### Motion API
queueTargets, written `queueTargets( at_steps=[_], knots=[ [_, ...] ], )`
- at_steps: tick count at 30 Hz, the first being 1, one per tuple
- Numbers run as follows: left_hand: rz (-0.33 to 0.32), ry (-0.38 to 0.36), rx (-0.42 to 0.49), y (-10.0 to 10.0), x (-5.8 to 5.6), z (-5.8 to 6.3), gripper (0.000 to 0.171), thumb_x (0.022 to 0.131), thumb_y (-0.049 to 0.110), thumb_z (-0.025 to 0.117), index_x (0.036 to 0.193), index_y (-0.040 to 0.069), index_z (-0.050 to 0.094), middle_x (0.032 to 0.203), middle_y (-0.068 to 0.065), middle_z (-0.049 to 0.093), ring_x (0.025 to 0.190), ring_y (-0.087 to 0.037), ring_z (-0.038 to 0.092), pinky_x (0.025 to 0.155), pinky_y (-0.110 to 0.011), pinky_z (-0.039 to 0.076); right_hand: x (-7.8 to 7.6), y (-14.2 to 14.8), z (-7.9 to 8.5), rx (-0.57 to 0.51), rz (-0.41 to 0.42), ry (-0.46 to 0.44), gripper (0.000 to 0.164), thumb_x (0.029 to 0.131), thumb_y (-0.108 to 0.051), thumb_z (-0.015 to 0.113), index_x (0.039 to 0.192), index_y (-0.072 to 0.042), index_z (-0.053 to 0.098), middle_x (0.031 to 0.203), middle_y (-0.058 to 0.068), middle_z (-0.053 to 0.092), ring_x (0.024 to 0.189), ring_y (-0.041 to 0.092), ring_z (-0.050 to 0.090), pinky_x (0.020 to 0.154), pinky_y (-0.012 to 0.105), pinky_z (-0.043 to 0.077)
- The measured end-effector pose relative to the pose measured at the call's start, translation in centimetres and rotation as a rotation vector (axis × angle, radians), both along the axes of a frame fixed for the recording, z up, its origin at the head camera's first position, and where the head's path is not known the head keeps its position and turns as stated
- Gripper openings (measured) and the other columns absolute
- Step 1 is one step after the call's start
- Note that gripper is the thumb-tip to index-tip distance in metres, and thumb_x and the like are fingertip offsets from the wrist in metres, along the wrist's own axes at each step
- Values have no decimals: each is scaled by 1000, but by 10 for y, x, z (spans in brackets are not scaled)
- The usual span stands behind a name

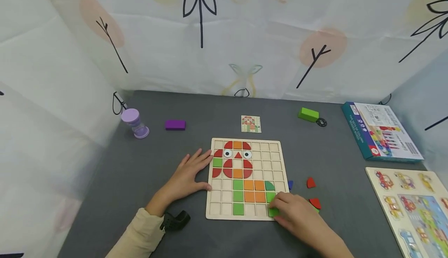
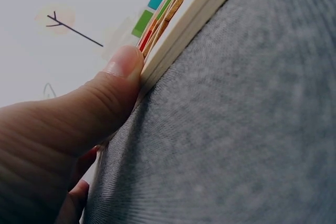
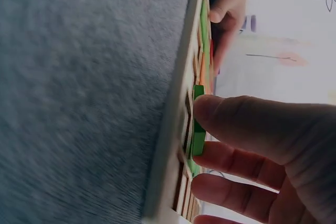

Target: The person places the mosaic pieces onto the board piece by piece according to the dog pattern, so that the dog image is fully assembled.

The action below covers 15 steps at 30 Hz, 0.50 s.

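Observation:
A wooden grid board [image 1: 224, 208] lies on the grey table, partly filled with red, orange and green tiles and two round eye tiles. My right hand [image 1: 297, 213] pinches a green square tile [image 1: 273, 212] between thumb and fingers, over the bottom row near the board's right side. In the right wrist view, that green tile [image 3: 199, 129] stands slightly above the grid with the thumb on its near face. My left hand [image 1: 187, 176] rests along the board's left edge, fingers spread and fairly straight; its thumb [image 2: 123, 72] presses the edge in the left wrist view.
Loose red pieces [image 1: 311, 182] and a blue piece [image 1: 290, 185] lie right of the board. A small pattern card [image 1: 251, 124] sits behind it. Around are a purple block [image 1: 175, 125], sand timer [image 1: 135, 123], green block [image 1: 308, 114], box [image 1: 388, 133] and picture puzzle [image 1: 392, 203].

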<state>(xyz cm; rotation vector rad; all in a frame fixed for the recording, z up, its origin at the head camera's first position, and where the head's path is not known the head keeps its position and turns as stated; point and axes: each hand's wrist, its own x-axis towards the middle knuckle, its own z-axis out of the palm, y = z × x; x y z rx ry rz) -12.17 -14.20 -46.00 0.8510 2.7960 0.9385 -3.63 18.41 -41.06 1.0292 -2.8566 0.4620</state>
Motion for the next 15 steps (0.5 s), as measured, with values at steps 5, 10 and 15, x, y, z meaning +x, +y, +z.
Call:
queueTargets(
  at_steps=[5, 10, 15],
  knots=[
    [-1, 1, -3, 2, 0, -1, 89, 65, 52, 66, 137, 17, 28, 144, 5, 20, 133, -21, 9, 103, -48, 3, 2, -1, -3, 30, -24, -25, 28, 63, -21, 76, 87, -26, 63, 87, -16, 53, 77, 0, 51, 64, 25, 46],
    [-5, -8, -1, 2, 0, -1, 89, 65, 51, 66, 138, 18, 27, 144, 4, 19, 133, -22, 8, 103, -48, 3, 1, -1, -4, 56, -56, -29, 27, 63, -23, 76, 87, -27, 64, 83, -15, 51, 73, 0, 48, 63, 24, 45],
    [2, -16, 4, 2, -1, -1, 89, 65, 51, 67, 138, 19, 27, 144, 5, 19, 133, -21, 8, 103, -48, 2, 0, 3, -2, 32, -68, -71, 27, 65, -24, 75, 89, -28, 65, 84, -16, 50, 70, -1, 45, 60, 20, 43]
  ],
)
